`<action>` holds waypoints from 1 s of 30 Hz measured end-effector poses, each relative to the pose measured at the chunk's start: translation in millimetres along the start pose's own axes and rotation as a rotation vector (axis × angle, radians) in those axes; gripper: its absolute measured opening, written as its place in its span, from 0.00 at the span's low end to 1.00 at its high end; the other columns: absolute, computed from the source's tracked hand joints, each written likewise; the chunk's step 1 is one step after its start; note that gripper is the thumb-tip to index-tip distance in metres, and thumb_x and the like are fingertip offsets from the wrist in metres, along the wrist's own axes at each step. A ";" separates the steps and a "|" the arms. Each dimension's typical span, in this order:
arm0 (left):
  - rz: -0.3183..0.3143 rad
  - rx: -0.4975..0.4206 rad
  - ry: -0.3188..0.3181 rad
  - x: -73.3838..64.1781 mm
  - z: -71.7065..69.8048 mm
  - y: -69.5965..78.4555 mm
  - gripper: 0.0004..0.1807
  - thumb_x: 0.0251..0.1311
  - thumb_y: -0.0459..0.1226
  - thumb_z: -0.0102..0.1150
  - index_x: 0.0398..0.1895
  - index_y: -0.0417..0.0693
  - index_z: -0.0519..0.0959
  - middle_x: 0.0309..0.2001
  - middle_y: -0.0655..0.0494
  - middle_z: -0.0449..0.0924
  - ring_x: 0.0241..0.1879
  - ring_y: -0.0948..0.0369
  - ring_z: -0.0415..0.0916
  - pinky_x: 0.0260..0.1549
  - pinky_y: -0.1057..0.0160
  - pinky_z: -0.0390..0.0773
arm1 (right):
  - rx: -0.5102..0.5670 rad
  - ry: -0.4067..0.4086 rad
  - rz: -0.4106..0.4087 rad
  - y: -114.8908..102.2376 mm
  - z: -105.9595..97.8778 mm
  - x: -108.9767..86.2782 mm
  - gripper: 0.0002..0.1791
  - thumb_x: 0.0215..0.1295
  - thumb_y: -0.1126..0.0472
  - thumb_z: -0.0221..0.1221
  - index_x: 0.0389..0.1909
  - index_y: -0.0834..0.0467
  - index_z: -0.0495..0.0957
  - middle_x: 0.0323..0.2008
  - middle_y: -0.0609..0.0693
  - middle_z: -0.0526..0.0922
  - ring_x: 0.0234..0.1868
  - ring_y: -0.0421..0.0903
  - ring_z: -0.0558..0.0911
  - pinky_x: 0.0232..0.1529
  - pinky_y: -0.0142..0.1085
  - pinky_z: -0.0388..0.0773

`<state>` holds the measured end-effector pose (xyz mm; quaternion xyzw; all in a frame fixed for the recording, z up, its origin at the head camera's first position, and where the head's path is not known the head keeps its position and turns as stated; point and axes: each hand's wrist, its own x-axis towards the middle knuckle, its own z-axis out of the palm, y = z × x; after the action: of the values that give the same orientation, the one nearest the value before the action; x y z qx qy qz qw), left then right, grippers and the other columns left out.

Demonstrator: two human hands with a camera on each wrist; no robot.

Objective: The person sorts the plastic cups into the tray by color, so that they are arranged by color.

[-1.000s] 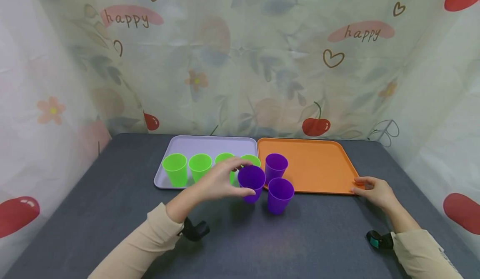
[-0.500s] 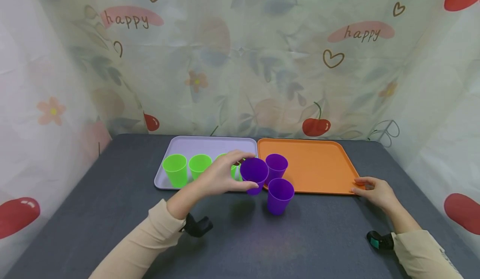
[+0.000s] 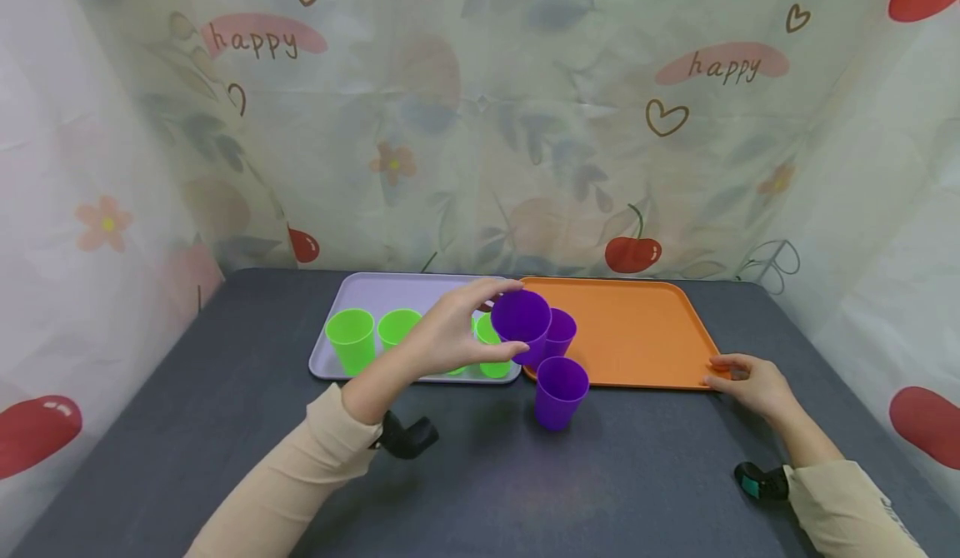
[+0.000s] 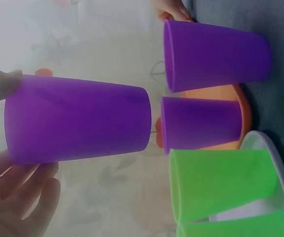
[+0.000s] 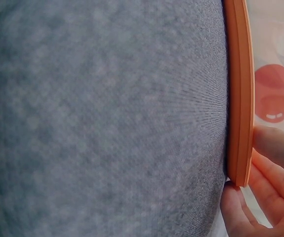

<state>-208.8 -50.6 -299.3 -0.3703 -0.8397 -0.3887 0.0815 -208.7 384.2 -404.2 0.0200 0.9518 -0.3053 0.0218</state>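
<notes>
My left hand (image 3: 457,333) grips a purple cup (image 3: 520,325) near its rim, thumb on the near side and fingers on the far side. In the left wrist view the held purple cup (image 4: 77,121) hangs upright, raised above the other cups. A second purple cup (image 3: 561,332) stands at the left end of the orange tray (image 3: 622,333), partly hidden by the held one. A third purple cup (image 3: 560,393) stands on the table in front. At the orange tray's front right corner, my right hand (image 3: 752,385) pinches the rim (image 5: 239,98) between thumb and fingers.
Several green cups (image 3: 350,340) stand in a row along the front of the lilac tray (image 3: 375,287), some hidden behind my left hand. Both trays lie side by side at the back of the dark table (image 3: 585,491). A printed curtain (image 3: 480,141) surrounds the table.
My left hand has raised the purple cup off the table and moved it back and slightly right, towards the orange tray. My right hand stays at the tray corner.
</notes>
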 end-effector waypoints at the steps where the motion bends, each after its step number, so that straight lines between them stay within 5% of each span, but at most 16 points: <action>1: -0.002 0.000 -0.002 1.4 0.1 1.1 0.35 0.46 0.44 0.70 0.59 0.45 0.71 0.55 0.54 0.76 0.49 0.60 0.74 0.52 0.60 0.77 | 0.000 0.000 0.000 -0.1 -0.1 -0.1 0.32 0.60 0.50 0.61 0.56 0.71 0.71 0.53 0.71 0.74 0.50 0.65 0.74 0.36 0.32 0.74; 11: 0.036 -0.013 0.005 20.7 7.0 9.8 0.34 0.47 0.43 0.68 0.60 0.48 0.70 0.54 0.58 0.76 0.47 0.65 0.73 0.51 0.66 0.75 | 0.004 -0.004 0.003 -0.8 0.3 -1.1 0.32 0.61 0.50 0.60 0.56 0.71 0.70 0.54 0.72 0.73 0.52 0.67 0.73 0.43 0.47 0.78; 30: 0.033 -0.073 -0.074 53.1 34.1 16.9 0.34 0.48 0.43 0.69 0.60 0.48 0.70 0.55 0.56 0.75 0.52 0.63 0.72 0.55 0.67 0.73 | 0.007 -0.010 -0.003 -1.4 -0.1 -1.0 0.32 0.61 0.50 0.60 0.56 0.71 0.69 0.55 0.73 0.72 0.54 0.68 0.72 0.46 0.50 0.77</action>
<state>-229.8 10.5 -290.1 -0.4010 -0.8212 -0.4037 0.0430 -207.8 383.1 -403.3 0.0169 0.9506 -0.3089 0.0259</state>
